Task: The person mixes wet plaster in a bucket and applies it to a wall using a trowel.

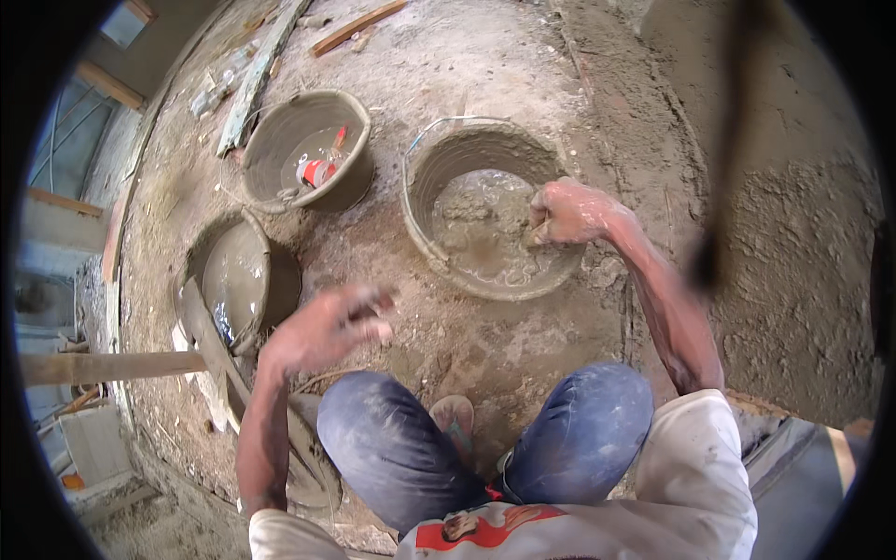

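Observation:
A round bucket (439, 252) of wet grey mortar (481, 219) stands on the ground in front of me, its inner wall coated and its thin handle lying against the far rim. My right hand (571, 213) is at the bucket's right side, wet and smeared, with the fingers curled down over the mortar. Whatever those fingers hold, if anything, is hidden. My left hand (327, 327) hangs in the air left of my knees, blurred by motion, its fingers apart and nothing in them. Near it is a second bucket (268, 280) holding murky grey water (233, 275).
Farther left, another bucket (359, 173) holds cloudy water and a red-and-white container (315, 173). A wooden handle (112, 367) juts in from the left. Wood strips (357, 28) lie on the rough ground. Wet mortar (793, 271) spreads at the right. A dark blurred strap (723, 187) hangs there.

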Tool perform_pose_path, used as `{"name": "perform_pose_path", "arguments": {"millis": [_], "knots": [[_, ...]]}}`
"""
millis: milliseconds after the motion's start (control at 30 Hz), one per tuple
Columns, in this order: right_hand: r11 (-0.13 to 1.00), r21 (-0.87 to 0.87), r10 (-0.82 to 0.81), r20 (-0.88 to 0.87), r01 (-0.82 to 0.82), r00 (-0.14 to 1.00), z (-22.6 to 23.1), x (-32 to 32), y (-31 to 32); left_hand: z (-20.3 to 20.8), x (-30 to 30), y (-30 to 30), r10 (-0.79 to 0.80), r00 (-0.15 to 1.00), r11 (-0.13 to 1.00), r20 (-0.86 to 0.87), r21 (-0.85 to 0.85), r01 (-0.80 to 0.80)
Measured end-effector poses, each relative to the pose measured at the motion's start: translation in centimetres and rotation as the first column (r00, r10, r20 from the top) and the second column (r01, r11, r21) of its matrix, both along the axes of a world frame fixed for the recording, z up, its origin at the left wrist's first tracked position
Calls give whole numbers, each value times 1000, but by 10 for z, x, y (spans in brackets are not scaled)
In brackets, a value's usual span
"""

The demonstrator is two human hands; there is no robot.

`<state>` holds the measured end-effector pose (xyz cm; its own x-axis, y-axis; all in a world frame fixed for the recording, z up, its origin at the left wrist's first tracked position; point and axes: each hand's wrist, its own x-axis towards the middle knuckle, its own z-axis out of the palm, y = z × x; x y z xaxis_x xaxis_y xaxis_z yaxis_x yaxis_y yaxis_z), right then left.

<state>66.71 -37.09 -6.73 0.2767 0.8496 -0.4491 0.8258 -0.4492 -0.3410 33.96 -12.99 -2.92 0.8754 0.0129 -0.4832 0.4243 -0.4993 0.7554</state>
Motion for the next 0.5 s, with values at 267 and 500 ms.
{"name": "perform_pose_path", "arguments": {"millis": [267, 500], "knots": [[756, 647, -211, 93, 102, 973, 40, -72, -62, 30, -79, 36, 150, 984, 977, -98, -141, -162], [821, 406, 44, -746, 402, 664, 43, -153, -155, -28, -215, 106, 438, 873, 264, 213, 898, -352]]}}
